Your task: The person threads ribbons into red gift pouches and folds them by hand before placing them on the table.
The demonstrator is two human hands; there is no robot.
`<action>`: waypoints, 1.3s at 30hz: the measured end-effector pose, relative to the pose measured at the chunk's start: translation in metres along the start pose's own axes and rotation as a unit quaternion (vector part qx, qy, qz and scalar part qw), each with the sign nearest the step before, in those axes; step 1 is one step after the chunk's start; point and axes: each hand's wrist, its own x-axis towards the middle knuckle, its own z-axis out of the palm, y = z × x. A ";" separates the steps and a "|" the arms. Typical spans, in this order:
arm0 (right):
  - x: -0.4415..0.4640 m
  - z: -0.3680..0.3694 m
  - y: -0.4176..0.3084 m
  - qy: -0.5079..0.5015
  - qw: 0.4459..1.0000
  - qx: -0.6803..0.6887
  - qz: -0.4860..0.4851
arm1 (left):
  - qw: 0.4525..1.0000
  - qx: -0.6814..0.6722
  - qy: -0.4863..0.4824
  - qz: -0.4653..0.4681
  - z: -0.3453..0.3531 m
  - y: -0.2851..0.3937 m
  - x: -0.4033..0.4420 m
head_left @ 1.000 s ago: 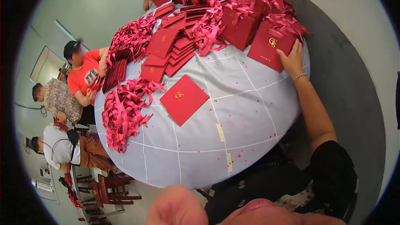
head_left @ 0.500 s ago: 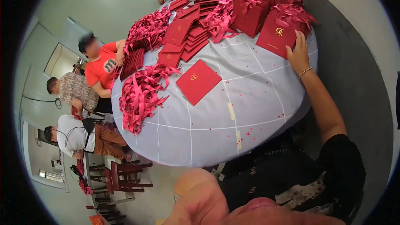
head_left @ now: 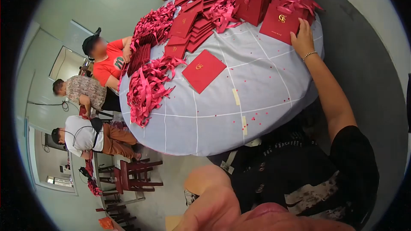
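My right hand, with a beaded bracelet on the wrist, grips the lower right edge of a red gift bag with gold lettering. Its thumb lies near the bag's front corner. That bag leans on a pile at the table's far right, with pink-red ribbon above it. A flat red bag lies alone near the table's middle. Close to my face at the bottom, my left hand is bent, its fingers out of sight.
The round table has a pale checked cloth with small red dots. Bag stacks and ribbon heaps cover its far and left parts. A person in a red shirt handles bags at the left. Wooden stools stand below the table.
The camera view has shifted, so the table appears higher in the picture. My right hand stays at the same bag, with little change in its grip.
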 end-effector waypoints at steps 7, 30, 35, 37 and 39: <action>0.001 0.008 0.004 0.012 1.000 -0.013 -0.005 | 0.991 -0.124 0.041 0.026 0.011 0.004 -0.013; 0.003 0.004 0.002 -0.029 0.998 0.019 0.047 | 0.988 0.070 -0.008 0.140 0.016 -0.004 -0.030; 0.005 0.003 0.001 -0.032 0.999 0.021 0.038 | 0.974 0.149 -0.014 0.172 0.018 -0.011 -0.028; 0.005 0.007 0.006 -0.025 0.999 0.026 0.038 | 0.964 0.192 -0.014 0.185 0.020 -0.013 -0.028; 0.004 0.011 0.013 -0.009 1.000 0.018 0.014 | 0.950 0.242 -0.018 0.197 0.024 -0.014 -0.028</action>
